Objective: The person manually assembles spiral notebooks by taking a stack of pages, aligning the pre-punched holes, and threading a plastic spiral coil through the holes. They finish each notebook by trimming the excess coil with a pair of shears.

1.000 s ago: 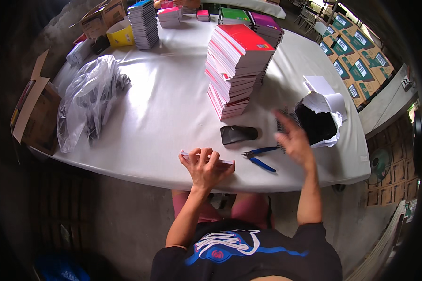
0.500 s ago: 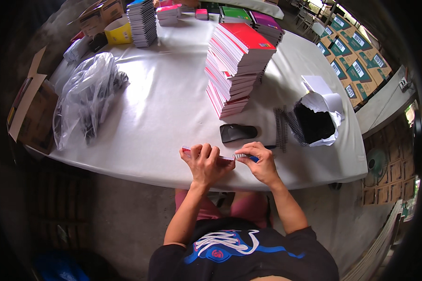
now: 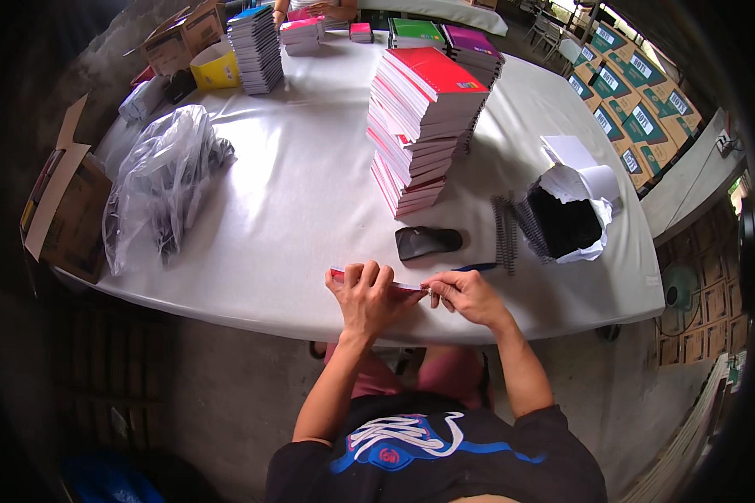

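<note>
Steadying is the left hand's point(image 3: 362, 293) share of the work: its fingers arch over a small red-covered notebook point(image 3: 408, 287), gripping it edge-up on the table point(image 3: 294, 226), on the near side of the tall stack of red notebooks point(image 3: 428, 92). The right hand point(image 3: 471, 295) pinches thumb and forefinger together at the notebook's right end, apparently on a short wire coil point(image 3: 429, 290), though the fingers hide most of it and how far it has entered the holes cannot be told. To do this well, keep the pages squared under firm left fingers, hold the coil in line with the bound edge, and turn it lightly, letting each loop find its hole instead of pushing. Half a second ago the coil showed plainly between the right fingers; now little of it is visible and the pinch sits tight against the corner. A second ago that hand was a blur by the loose wire coils point(image 3: 503, 233), right of the stack's foot, and the blue-handled cutters point(image 3: 476, 267) lay in full view; now just one handle shows beyond the knuckles. The left hand's hold looks much the same throughout.
</note>
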Demonstrator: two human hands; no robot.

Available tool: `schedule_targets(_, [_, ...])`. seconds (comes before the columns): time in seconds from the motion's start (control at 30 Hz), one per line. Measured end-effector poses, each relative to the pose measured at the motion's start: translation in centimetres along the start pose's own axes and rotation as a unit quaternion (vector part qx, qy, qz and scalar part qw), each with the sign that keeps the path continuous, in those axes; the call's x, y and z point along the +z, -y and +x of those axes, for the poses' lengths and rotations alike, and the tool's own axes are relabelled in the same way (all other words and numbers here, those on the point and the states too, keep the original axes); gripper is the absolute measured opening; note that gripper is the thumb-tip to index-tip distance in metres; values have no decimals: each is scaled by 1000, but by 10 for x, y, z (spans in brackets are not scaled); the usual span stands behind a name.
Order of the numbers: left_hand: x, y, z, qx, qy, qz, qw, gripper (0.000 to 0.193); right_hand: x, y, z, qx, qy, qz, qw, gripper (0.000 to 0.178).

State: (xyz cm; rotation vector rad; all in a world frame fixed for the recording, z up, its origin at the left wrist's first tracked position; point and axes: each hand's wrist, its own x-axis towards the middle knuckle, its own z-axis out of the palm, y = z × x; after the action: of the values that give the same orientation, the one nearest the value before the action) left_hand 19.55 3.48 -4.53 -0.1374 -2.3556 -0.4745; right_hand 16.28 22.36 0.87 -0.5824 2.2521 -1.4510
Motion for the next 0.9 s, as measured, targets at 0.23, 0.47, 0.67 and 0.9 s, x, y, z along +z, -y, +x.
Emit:
schedule_targets(0.23, [1, 9, -10, 32, 1, 12, 999, 51, 6, 30, -11, -134, -84, -164, 974, 18])
schedule_targets(0.47, [-3, 10, -13, 17, 18, -48, 999, 52, -5, 1, 1, -113, 36, -113, 987, 24])
schedule_targets(0.67, [-9, 6, -7, 9, -27, -95, 995, 59, -26, -21, 48, -137, -39, -365, 920, 35])
schedule_targets(0.9, [-3, 0, 1, -10, 0, -131, 991, 58, -32, -30, 58, -108, -55, -96, 988, 27])
